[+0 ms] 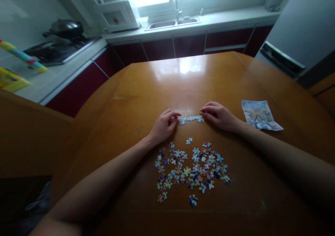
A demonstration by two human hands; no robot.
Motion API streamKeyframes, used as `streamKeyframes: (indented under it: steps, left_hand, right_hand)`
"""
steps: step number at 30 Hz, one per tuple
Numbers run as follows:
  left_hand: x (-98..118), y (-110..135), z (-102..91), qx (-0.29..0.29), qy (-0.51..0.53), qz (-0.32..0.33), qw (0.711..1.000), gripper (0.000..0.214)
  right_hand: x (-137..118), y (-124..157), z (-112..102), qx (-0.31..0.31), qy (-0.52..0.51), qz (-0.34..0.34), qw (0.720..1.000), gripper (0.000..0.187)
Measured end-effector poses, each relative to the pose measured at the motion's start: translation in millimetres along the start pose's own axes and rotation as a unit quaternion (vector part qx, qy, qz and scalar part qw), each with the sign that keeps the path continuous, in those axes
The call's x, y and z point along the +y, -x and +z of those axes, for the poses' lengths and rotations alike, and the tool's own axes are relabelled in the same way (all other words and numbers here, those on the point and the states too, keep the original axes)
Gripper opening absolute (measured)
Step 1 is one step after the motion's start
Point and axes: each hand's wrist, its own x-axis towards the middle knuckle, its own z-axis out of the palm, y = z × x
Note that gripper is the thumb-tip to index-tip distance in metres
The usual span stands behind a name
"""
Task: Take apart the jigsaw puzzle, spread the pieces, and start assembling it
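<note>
A short strip of joined jigsaw pieces point(191, 118) lies flat on the wooden table, its upper edge straight and its lower edge uneven. My left hand point(164, 126) rests at the strip's left end, fingers curled and the fingertips against it. At the opposite end, my right hand point(219, 117) has its bent fingers and thumb on the upper right corner. Closer to me, one loose jigsaw piece point(189, 140) lies apart from a spread pile of many-coloured jigsaw pieces point(186, 171). Another small clump of pieces point(193, 200) sits below the pile.
A creased picture sheet point(258, 113) lies right of my right hand. Beyond the wooden table point(167, 86) run a counter with a sink point(162, 25), a microwave point(117, 16) and a stove with a dark pan point(66, 28). A fridge point(298, 30) stands at the right.
</note>
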Motion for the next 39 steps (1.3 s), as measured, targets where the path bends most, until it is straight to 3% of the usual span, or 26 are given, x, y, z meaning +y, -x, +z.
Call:
streamKeyframes:
  steps: [5,11,32,36,39]
  left_hand:
    - [-1,0,0.3,-0.007,-0.003,0.001,1.0,0.02]
    - [-2,0,1.1,0.018,0.009,-0.01,1.0,0.029]
    - [2,-1,-1.7,0.008,-0.009,0.015,1.0,0.013]
    - [8,1,-4.3,0.007,-0.02,0.071,0.997,0.009]
    - [18,6,-5.6,-0.056,-0.028,0.178,0.982,0.007]
  right_hand:
    - [-2,0,-1,-0.002,0.003,0.004,1.0,0.022]
    - [-1,0,0,-0.001,0.001,0.005,1.0,0.023]
    - [2,0,1,0.008,0.004,-0.011,1.0,0.02]
    - [2,0,1,0.007,0.005,-0.012,1.0,0.02]
    - [1,0,1,0.008,0.003,-0.01,1.0,0.02]
